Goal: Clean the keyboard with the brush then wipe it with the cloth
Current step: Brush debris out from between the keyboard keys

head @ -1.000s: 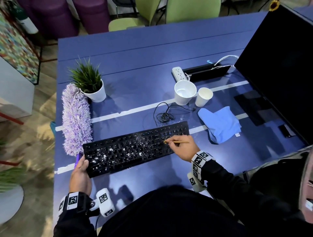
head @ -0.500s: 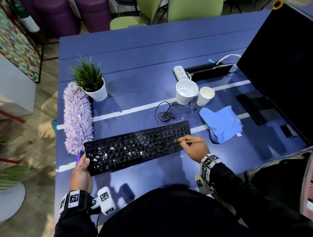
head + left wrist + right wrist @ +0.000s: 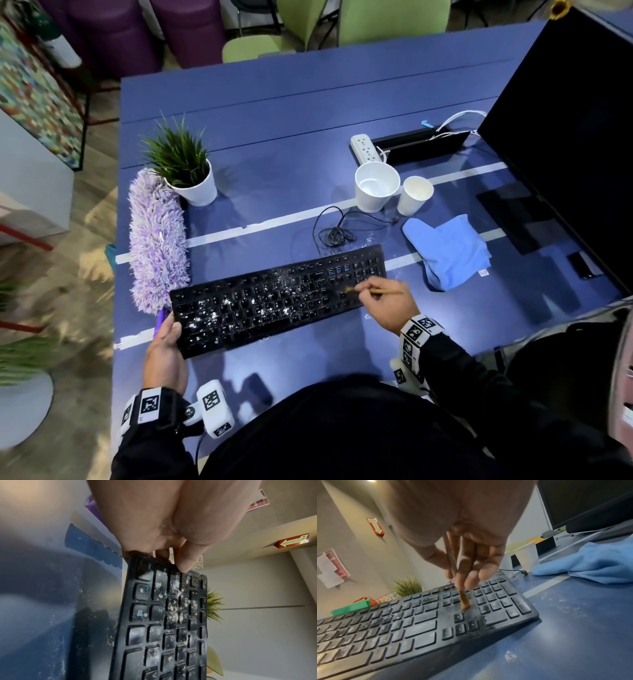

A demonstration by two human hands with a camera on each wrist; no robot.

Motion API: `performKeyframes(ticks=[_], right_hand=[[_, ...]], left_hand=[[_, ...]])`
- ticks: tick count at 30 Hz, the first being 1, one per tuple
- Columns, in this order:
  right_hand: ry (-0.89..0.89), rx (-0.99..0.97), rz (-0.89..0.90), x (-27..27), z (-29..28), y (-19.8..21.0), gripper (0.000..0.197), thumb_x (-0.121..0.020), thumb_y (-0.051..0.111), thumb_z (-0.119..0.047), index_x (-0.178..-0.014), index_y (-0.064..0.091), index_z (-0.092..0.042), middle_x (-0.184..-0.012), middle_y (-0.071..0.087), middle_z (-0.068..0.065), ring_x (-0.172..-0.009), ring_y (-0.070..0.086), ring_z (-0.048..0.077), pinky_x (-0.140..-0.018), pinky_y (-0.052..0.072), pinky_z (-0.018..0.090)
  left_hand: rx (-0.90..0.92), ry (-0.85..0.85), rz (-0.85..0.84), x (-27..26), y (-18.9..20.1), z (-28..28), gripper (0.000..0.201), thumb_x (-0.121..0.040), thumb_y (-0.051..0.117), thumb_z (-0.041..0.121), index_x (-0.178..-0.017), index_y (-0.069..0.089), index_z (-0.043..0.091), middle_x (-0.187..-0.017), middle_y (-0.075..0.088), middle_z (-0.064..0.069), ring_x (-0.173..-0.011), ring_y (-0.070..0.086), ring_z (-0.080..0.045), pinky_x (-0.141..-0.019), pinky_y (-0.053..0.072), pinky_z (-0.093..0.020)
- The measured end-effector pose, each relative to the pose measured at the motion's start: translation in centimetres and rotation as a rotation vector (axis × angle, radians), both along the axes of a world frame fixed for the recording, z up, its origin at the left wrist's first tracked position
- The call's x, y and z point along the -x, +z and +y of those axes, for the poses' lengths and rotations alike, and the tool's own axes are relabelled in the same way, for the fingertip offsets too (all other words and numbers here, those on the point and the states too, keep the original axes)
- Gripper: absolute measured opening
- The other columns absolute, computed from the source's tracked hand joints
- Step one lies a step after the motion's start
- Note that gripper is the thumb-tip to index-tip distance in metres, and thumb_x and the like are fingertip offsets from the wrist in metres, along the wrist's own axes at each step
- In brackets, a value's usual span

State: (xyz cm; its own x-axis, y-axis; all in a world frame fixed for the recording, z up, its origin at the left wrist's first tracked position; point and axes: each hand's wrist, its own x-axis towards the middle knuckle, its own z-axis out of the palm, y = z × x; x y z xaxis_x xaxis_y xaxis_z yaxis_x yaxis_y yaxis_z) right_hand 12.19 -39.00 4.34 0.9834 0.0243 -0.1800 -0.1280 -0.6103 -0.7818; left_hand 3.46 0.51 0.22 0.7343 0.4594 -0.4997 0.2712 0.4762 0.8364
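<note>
A black keyboard dusted with white powder lies slantwise on the blue table. My left hand grips its left end, thumb on top of the corner keys. My right hand pinches a thin wooden brush; its bristle tip touches the keys just left of the number pad, above the arrow keys. The keyboard's right part looks mostly swept, while the left part is thick with powder. The blue cloth lies crumpled on the table to the right of the keyboard.
A purple fluffy duster and a potted plant sit at the left. Two white paper cups, a coiled cable and a power strip lie behind the keyboard. A dark monitor stands at the right.
My right hand has carried the brush tip from the middle of the keyboard towards its right end. The left hand has kept its hold on the left end.
</note>
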Motion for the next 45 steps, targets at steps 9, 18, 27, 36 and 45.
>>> performKeyframes(ticks=[9, 18, 27, 36, 45], right_hand=[[-0.041, -0.096, -0.045, -0.3, 0.8, 1.0, 0.014, -0.084, 0.064, -0.015, -0.079, 0.075, -0.024, -0.060, 0.068, -0.012, -0.052, 0.057, 0.006, -0.055, 0.051, 0.021], [0.075, -0.060, 0.118, -0.3, 1.2, 0.7, 0.015, -0.084, 0.066, -0.018, -0.082, 0.076, -0.029, -0.073, 0.074, -0.008, -0.072, 0.070, 0.011, -0.072, 0.056, 0.022], [0.106, 0.151, 0.131, -0.8, 0.6, 1.6, 0.015, -0.079, 0.061, -0.031, -0.079, 0.073, -0.039, -0.071, 0.072, -0.015, -0.069, 0.067, 0.009, -0.071, 0.057, 0.025], [0.178, 0.187, 0.181, -0.8, -1.1, 0.4, 0.019, -0.083, 0.062, -0.030, -0.070, 0.075, -0.025, -0.072, 0.074, -0.010, -0.073, 0.069, 0.008, -0.078, 0.058, 0.028], [0.045, 0.149, 0.143, -1.1, -0.7, 0.9, 0.017, -0.079, 0.058, -0.034, -0.068, 0.070, -0.031, -0.069, 0.071, -0.014, -0.074, 0.068, 0.009, -0.079, 0.057, 0.027]], left_hand=[[-0.022, -0.012, 0.008, -0.3, 0.3, 0.1, 0.046, -0.098, 0.032, 0.002, -0.144, 0.042, 0.004, -0.132, 0.061, -0.005, -0.112, 0.062, -0.007, -0.109, 0.041, -0.033], [-0.008, -0.025, -0.011, -0.4, 1.0, -0.4, 0.046, -0.099, 0.031, 0.002, -0.143, 0.042, 0.004, -0.116, 0.069, 0.006, -0.102, 0.066, -0.002, -0.099, 0.048, -0.024], [-0.053, -0.030, 0.016, -0.4, 0.9, -0.3, 0.046, -0.099, 0.032, 0.003, -0.144, 0.040, 0.002, -0.126, 0.065, -0.004, -0.113, 0.062, -0.008, -0.109, 0.041, -0.031], [-0.025, -0.040, 0.022, -0.8, 0.6, -0.2, 0.047, -0.099, 0.031, 0.004, -0.145, 0.040, 0.006, -0.125, 0.064, 0.001, -0.107, 0.063, -0.003, -0.107, 0.043, -0.032], [-0.012, -0.003, 0.017, -0.6, 0.1, 0.4, 0.048, -0.098, 0.032, 0.004, -0.146, 0.038, 0.004, -0.147, 0.044, -0.013, -0.137, 0.042, -0.025, -0.117, 0.027, -0.045]])
